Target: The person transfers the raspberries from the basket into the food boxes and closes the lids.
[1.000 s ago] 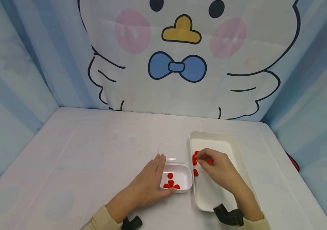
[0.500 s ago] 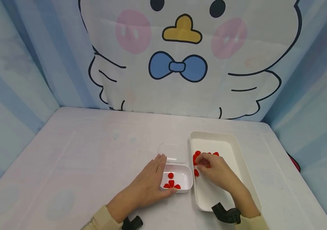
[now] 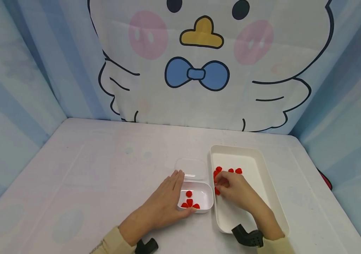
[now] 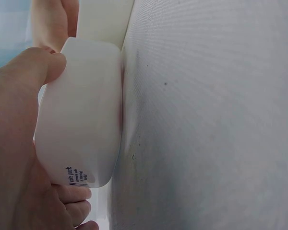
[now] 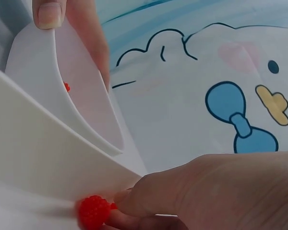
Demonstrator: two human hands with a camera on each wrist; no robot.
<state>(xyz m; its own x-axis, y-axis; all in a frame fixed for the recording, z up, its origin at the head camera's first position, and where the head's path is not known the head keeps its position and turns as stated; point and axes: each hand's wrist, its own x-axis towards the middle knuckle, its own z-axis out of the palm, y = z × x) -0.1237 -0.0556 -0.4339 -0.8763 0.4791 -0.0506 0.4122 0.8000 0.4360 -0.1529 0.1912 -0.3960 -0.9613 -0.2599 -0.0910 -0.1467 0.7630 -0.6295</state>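
My left hand (image 3: 164, 199) holds a small white plastic box (image 3: 204, 197), fingers along its left side and thumb (image 4: 55, 67) over the near rim. Several red raspberries (image 3: 189, 202) lie inside it. Over the left edge of the white tray (image 3: 247, 151), my right hand (image 3: 239, 190) has thumb and fingertips together; in the right wrist view a bit of red shows between them. One raspberry (image 5: 93, 212) sits right beside those fingertips, near the tray wall. More raspberries (image 3: 238, 170) lie farther back in the tray, some partly hidden by the hand.
A clear lid (image 3: 190, 165) lies behind the box. The box stands against the tray's left wall. Pale cloth covers the table (image 3: 104, 169), and printed curtains (image 3: 196, 106) enclose it at the back and sides.
My right hand has shifted slightly toward the near end of the tray, beside the nearer raspberry, uncovering raspberries farther back. The left hand and the box keep their place.
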